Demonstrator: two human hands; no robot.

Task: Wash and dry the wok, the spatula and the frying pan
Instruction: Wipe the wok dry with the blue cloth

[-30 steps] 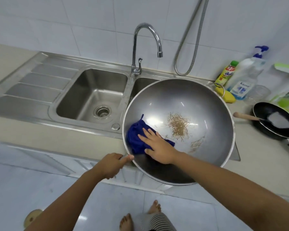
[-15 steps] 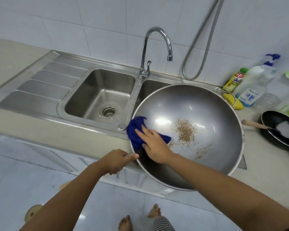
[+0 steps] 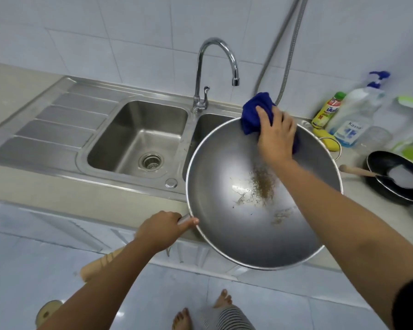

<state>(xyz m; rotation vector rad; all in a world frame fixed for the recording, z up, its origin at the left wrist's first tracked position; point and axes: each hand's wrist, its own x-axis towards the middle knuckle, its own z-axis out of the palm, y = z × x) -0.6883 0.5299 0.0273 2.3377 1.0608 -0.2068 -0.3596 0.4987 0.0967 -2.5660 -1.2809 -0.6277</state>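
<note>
The big round silver metal wok (image 3: 227, 186) sits tilted over the right bowl of the steel sink (image 3: 138, 139). The left hand (image 3: 163, 228) is wrapped tight around its handle at the near rim. The right hand (image 3: 275, 135), fingers spread flat, presses a dark blue cloth (image 3: 254, 113) on the far rim. Brown bits stick inside. The black frying pan (image 3: 391, 184) holds the wooden-handled spatula (image 3: 358, 172) on the counter at the right.
</note>
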